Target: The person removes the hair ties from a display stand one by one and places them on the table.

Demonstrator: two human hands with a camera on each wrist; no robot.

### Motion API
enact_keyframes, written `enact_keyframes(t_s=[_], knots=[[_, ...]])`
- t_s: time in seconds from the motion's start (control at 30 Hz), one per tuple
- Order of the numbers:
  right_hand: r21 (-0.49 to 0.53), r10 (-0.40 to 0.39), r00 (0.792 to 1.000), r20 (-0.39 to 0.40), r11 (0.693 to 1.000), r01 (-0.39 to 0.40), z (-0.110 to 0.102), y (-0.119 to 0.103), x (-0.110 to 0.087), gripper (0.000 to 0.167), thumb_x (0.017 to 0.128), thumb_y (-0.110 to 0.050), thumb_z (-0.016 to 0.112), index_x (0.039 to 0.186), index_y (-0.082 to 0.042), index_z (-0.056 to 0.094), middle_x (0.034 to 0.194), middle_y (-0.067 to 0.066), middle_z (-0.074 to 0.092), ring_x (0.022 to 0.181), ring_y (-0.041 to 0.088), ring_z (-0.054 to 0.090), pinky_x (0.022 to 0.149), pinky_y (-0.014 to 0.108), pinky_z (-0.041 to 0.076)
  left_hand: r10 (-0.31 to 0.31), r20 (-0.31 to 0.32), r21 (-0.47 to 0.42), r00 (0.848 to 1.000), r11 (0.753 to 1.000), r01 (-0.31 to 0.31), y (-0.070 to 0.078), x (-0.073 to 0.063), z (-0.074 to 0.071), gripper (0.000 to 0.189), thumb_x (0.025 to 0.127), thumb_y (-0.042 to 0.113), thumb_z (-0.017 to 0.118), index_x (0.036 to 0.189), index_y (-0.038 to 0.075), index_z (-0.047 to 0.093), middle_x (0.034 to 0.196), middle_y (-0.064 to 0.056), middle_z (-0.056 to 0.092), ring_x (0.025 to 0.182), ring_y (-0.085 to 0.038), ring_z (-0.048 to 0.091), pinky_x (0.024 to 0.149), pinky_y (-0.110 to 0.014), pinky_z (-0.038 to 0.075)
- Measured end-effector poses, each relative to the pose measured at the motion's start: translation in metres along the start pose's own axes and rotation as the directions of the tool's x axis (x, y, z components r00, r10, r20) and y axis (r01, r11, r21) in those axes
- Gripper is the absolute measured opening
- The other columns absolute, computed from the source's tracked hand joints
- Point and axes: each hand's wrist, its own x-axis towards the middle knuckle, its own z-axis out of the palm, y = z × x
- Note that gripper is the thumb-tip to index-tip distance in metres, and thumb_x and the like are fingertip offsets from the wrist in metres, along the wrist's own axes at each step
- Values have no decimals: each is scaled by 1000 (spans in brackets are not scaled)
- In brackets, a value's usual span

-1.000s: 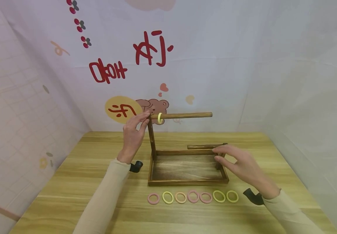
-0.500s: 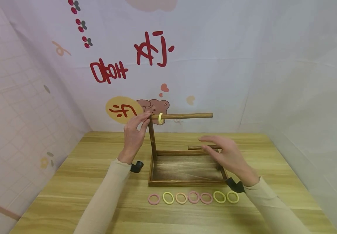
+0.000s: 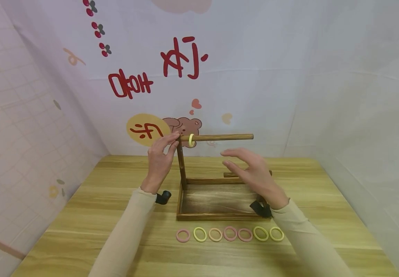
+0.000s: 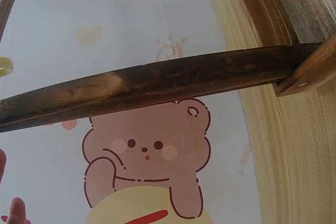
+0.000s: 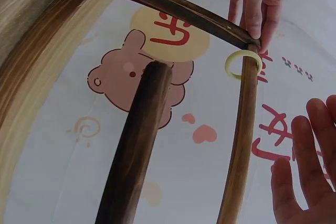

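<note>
A dark wooden rack has a tray-like base, a tall left post, a long upper rod and a lower rod. Around the upper rod, near the post, hangs a yellow ring. My left hand pinches the top corner of the post; in the right wrist view its fingers lie right at that corner. My right hand is in the air above the base, thumb and fingers apart and holding nothing. It hides part of the lower rod and the right-hand support.
In front of the rack, several rings lie in a row on the wooden table, among them a pink ring, a yellow ring and an orange ring. A printed white cloth stands behind the table.
My right hand has left the right end of the rack and moved leftward and up, passing over the lower rod. The left hand stays at the post top.
</note>
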Motion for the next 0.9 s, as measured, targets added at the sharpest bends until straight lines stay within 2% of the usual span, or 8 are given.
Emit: enact_keyframes(t_s=[0.17, 0.5, 0.77, 0.9], knots=[[15, 3, 1000, -27, 1000, -3, 11, 1, 11, 35, 87, -1, 81, 121, -10, 76, 120, 4, 75, 113, 23, 70, 101, 29, 51, -8, 0, -1, 1000, 1000, 8, 1, 0, 0, 26, 92, 2, 76, 119, 3, 77, 123, -10, 75, 100, -31, 73, 99, -51, 52], [27, 0, 999, -53, 1000, 2, 31, 1, 35, 33, 91, -3, 79, 123, -5, 74, 120, 5, 75, 112, 22, 71, 99, 35, 54, -14, 4, 2, 1000, 1000, 14, 1, 0, -1, 27, 93, 3, 76, 120, 3, 77, 123, -10, 74, 100, -32, 73, 99, -51, 53], [20, -30, 999, -44, 999, 31, 44, 7, 51, 32, 93, -5, 78, 124, -3, 73, 120, 9, 75, 114, 24, 70, 101, 38, 54, -9, 11, 10, 1000, 1000, 9, 2, 0, -1, 27, 93, 4, 76, 120, 3, 76, 124, -10, 74, 100, -32, 73, 100, -50, 52], [1, -53, 998, -16, 999, 53, 49, 10, 59, 31, 93, -8, 78, 123, -2, 73, 121, 10, 74, 115, 24, 69, 102, 39, 53, -22, 23, 10, 1000, 1000, 21, 2, 0, -1, 26, 95, 5, 75, 121, 2, 76, 124, -11, 74, 100, -31, 73, 102, -50, 51]])
